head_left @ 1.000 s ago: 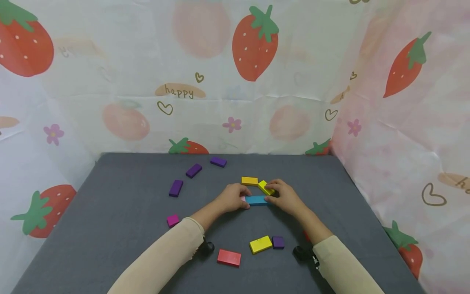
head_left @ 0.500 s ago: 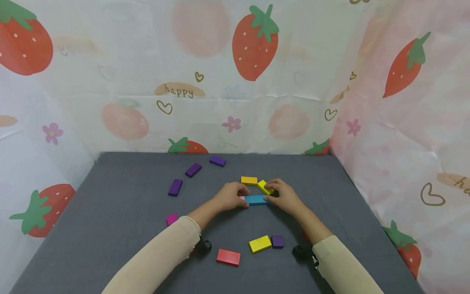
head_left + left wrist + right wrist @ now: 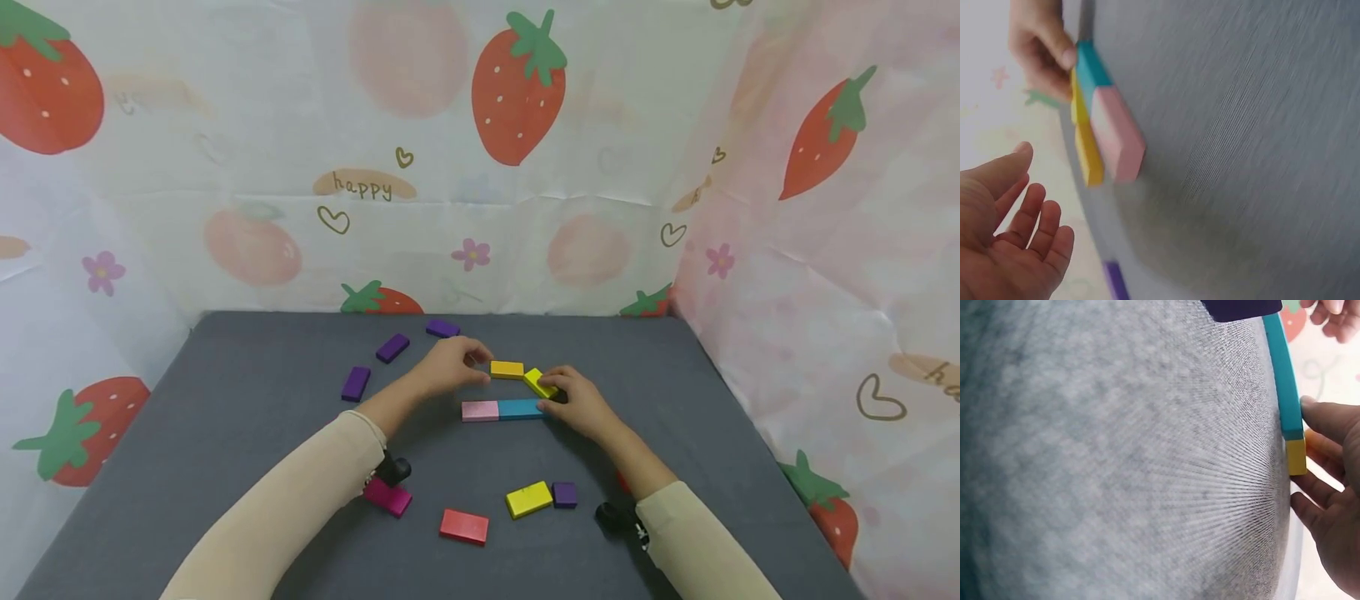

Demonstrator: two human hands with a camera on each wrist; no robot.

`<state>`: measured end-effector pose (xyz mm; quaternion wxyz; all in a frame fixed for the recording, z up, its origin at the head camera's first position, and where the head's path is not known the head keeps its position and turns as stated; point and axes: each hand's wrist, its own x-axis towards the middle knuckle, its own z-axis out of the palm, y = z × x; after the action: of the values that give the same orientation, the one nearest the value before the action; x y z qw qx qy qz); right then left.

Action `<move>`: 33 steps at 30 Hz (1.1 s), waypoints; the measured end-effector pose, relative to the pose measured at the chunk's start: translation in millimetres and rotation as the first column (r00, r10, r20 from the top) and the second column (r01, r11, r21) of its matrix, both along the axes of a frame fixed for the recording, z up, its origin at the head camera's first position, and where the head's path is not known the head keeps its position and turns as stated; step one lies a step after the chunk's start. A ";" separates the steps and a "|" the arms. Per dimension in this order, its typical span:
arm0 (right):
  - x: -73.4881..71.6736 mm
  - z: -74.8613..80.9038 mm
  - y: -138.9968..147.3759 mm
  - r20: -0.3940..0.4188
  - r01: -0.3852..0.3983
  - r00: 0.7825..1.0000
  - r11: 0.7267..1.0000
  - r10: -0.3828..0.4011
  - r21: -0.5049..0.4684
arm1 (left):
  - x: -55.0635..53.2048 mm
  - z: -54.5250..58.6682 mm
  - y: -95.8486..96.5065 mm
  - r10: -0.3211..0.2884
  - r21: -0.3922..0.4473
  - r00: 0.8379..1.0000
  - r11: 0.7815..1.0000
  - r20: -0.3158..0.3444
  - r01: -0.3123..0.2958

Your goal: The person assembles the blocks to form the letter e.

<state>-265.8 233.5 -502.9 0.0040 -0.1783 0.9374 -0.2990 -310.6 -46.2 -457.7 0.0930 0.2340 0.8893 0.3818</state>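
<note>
Fingers loosely bent and holding nothing, my left hand point(image 3: 452, 367) is just left of the flat golden-yellow block point(image 3: 507, 370); its palm and spread fingers show in the left wrist view. My right hand point(image 3: 577, 400) holds the tilted lemon-yellow block point(image 3: 537, 382) between thumb and fingers. Its thumb lies at the right end of the blue block point(image 3: 519, 409), covering that end in the head view. A pink block point(image 3: 480, 412) sits end to end with the blue one, forming a straight row in front of the two yellow blocks.
Purple blocks point(image 3: 356, 384) lie apart at the far left of the grey table point(image 3: 247, 433). Nearer are a magenta block point(image 3: 387, 497), partly under the left wrist camera, a red block point(image 3: 463, 527), a yellow block point(image 3: 528, 499) and a small purple block point(image 3: 565, 495). Strawberry-print cloth point(image 3: 420, 233) encloses the table.
My left hand has let go of the pink block and moved up and left, beside the golden-yellow block. The pink block is now uncovered. My right hand has stayed in place.
</note>
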 end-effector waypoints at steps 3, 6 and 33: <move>-0.1 -0.7 -0.3 0.005 -0.001 1.000 1.000 0.001 -0.003 | -10.4 8.7 -10.0 0.027 -0.015 1.000 1.000 -0.013 -0.027; 0.7 -0.4 -0.1 0.001 -0.008 1.000 1.000 0.008 0.000 | -20.4 14.5 -18.4 0.054 -0.023 0.998 0.998 -0.038 -0.055; -0.5 -0.3 2.2 0.001 -0.005 1.000 1.000 0.005 -0.011 | -88.0 -11.6 -43.3 0.167 -0.100 0.979 0.979 -0.119 -0.179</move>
<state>-266.3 235.7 -503.2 0.0042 -0.1805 0.9354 -0.3041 -398.6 -89.4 -469.3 0.0231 0.1708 0.9298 0.3252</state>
